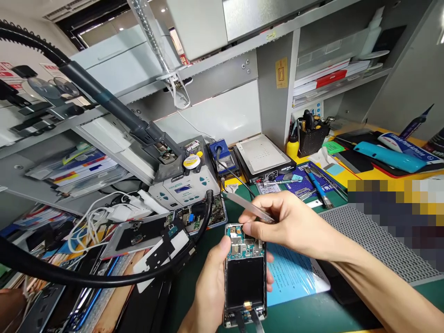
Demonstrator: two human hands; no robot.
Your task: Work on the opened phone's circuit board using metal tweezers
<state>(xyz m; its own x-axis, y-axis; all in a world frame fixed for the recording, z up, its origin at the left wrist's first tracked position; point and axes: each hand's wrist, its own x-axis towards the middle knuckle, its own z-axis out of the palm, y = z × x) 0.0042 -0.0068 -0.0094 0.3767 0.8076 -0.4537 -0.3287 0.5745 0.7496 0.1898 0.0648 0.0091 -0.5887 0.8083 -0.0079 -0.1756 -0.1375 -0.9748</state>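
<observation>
My left hand (210, 277) wraps tight around the open phone (244, 282), and my right hand (286, 224) bends over its top, pinching a thin gray tool (248, 206).

Grey shelving (274, 99) and a white panel (229, 113) back the yellow worktop (359, 176), a ceiling light (163, 10) glowing beyond.

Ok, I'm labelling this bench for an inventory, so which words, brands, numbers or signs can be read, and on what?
"+", on the white strip beside the brush.
Triangle marks, on the buttons of the white machine.
Too small or blurred to read: print on the blue sheet, the purple mat, the blue-and-white tube, the yellow tag and the red-and-white wall signs.
No whole word or number reads clearly.
</observation>
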